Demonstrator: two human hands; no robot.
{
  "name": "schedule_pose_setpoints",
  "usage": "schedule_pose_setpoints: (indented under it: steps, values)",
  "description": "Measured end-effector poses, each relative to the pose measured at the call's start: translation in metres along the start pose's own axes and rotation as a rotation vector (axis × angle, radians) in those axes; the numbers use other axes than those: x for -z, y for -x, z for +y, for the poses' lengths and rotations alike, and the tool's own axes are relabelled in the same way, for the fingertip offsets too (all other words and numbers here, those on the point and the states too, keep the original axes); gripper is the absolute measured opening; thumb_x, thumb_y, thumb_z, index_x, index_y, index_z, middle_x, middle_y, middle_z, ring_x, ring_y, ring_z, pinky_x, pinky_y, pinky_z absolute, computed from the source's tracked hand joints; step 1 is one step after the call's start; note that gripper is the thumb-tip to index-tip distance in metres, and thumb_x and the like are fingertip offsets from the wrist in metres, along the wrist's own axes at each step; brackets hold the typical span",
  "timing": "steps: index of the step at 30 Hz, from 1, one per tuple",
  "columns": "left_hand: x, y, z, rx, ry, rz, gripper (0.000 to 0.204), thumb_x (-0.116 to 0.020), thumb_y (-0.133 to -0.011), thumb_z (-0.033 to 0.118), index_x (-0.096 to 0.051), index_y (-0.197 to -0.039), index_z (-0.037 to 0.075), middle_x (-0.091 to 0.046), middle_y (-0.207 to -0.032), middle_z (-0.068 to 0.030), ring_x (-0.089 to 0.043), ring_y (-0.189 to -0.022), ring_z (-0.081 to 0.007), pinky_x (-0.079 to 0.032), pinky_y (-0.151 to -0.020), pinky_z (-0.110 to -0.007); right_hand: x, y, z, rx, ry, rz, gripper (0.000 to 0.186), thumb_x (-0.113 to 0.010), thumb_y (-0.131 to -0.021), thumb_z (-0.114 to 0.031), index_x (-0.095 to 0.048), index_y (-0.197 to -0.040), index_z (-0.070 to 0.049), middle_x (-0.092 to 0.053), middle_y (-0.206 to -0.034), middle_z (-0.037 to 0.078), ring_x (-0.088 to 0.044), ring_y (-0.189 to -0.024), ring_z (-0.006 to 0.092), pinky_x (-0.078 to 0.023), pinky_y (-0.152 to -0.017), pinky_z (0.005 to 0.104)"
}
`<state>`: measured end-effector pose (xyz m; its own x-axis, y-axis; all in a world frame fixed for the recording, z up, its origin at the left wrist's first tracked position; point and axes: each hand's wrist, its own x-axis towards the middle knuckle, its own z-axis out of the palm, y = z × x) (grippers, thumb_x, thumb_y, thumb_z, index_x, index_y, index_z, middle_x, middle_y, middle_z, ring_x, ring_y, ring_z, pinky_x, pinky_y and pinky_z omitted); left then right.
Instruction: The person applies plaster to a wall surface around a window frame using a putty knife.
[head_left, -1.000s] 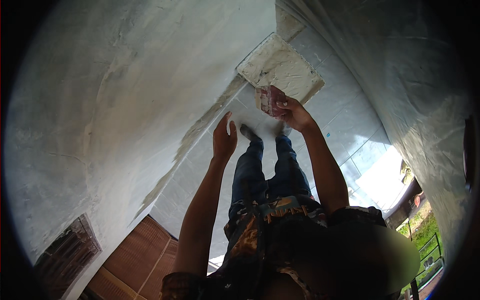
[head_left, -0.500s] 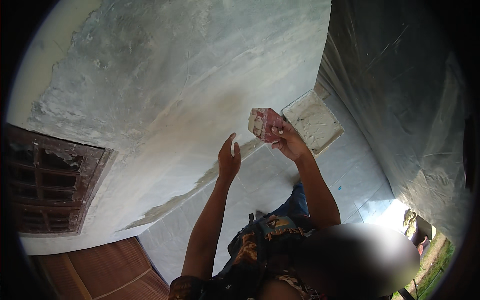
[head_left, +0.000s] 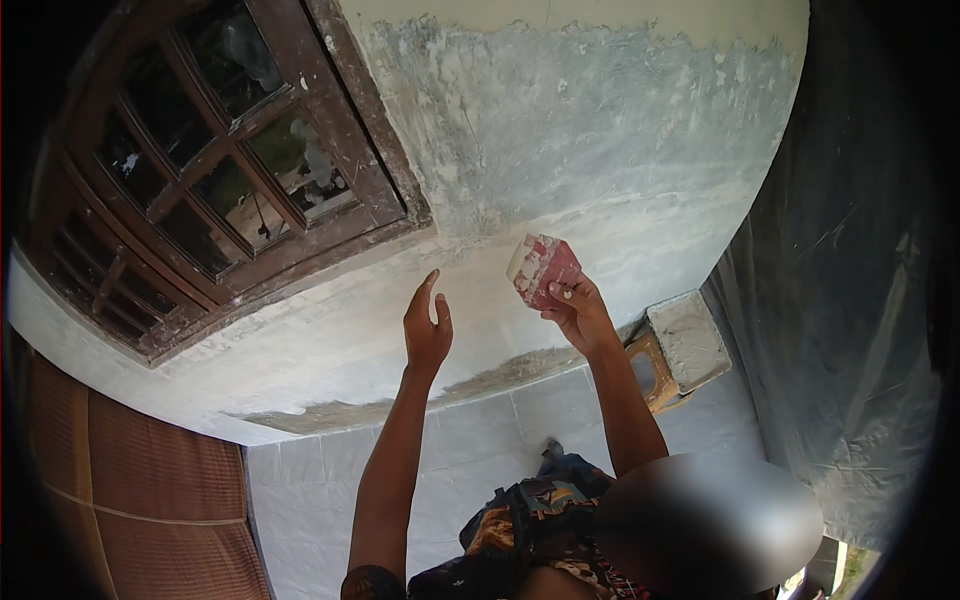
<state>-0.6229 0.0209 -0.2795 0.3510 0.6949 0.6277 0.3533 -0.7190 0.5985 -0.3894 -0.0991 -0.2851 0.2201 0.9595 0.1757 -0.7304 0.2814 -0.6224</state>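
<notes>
My right hand (head_left: 578,312) is raised in front of a grey plastered wall (head_left: 600,150) and grips a small red block smeared with white plaster (head_left: 540,268). The block is held near the wall surface; whether it touches the wall I cannot tell. My left hand (head_left: 426,328) is lifted beside it, fingers apart and holding nothing, a little to the left of the block. Both forearms come up from the lower edge.
A brown wooden window with small glass panes (head_left: 220,170) is set in the wall at upper left. A square board coated with plaster (head_left: 688,340) rests on a wooden stand (head_left: 652,368) by the wall's foot. Pale floor tiles (head_left: 470,460), a brown ribbed surface (head_left: 140,490), dark sheeting (head_left: 850,300).
The view has swung upward from the floor to the wall, bringing the window into sight. Both hands rose with it, the right one still gripping the red block.
</notes>
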Motion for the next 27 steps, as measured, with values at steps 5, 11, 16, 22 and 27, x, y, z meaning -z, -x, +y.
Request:
schedule_pose_setpoints:
  steps: [5,11,16,22,27]
  values:
    - [0.051,-0.052,-0.009,-0.108,-0.069,0.161,0.04,-0.048,-0.1,0.01,-0.053,-0.137,-0.002,-0.059,-0.135,-0.0224,-0.056,-0.128,-0.0362,-0.044,-0.108,-0.042,-0.048,-0.039,-0.002,0.028,0.06,-0.105,0.044,-0.063,-0.093,0.0,-0.049,-0.135,0.003,-0.068,-0.115,0.013,-0.072,-0.094,0.02,-0.066,-0.071,0.0304]
    - [0.092,-0.144,0.009,-0.338,-0.146,0.265,0.041,-0.05,-0.097,0.007,-0.052,-0.138,-0.002,-0.055,-0.141,-0.0215,-0.05,-0.135,-0.0379,-0.04,-0.112,-0.045,-0.098,-0.077,-0.017,0.153,0.144,-0.119,0.051,-0.062,-0.093,0.001,-0.045,-0.14,0.003,-0.067,-0.12,0.015,-0.072,-0.097,0.0222,-0.066,-0.075,0.0336]
    - [0.122,-0.232,0.052,-0.64,-0.278,0.399,0.041,-0.053,-0.094,0.006,-0.056,-0.133,-0.003,-0.055,-0.142,-0.0187,-0.041,-0.142,-0.036,-0.031,-0.117,-0.051,-0.13,-0.095,-0.035,0.289,0.222,-0.093,0.032,-0.06,-0.093,0.002,-0.056,-0.124,0.007,-0.069,-0.111,0.017,-0.073,-0.093,0.0221,-0.066,-0.072,0.0351]
    - [0.165,-0.345,0.081,-0.999,-0.413,0.598,0.044,-0.05,-0.098,0.016,-0.052,-0.14,0.002,-0.049,-0.149,-0.0149,-0.036,-0.145,-0.0317,-0.026,-0.12,-0.051,-0.183,-0.109,-0.052,0.546,0.478,-0.003,0.028,-0.063,-0.093,-0.001,-0.059,-0.12,0.006,-0.07,-0.108,0.015,-0.072,-0.092,0.0211,-0.065,-0.072,0.0335]
    - [0.191,-0.409,0.134,-0.981,-0.368,0.575,0.051,-0.054,-0.092,0.011,-0.047,-0.14,-0.003,-0.041,-0.152,-0.0225,-0.031,-0.146,-0.0379,-0.021,-0.122,-0.049,-0.219,-0.12,-0.06,0.706,0.51,0.054,0.029,-0.065,-0.092,-0.001,-0.059,-0.12,0.006,-0.069,-0.109,0.015,-0.072,-0.09,0.0206,-0.064,-0.072,0.0326]
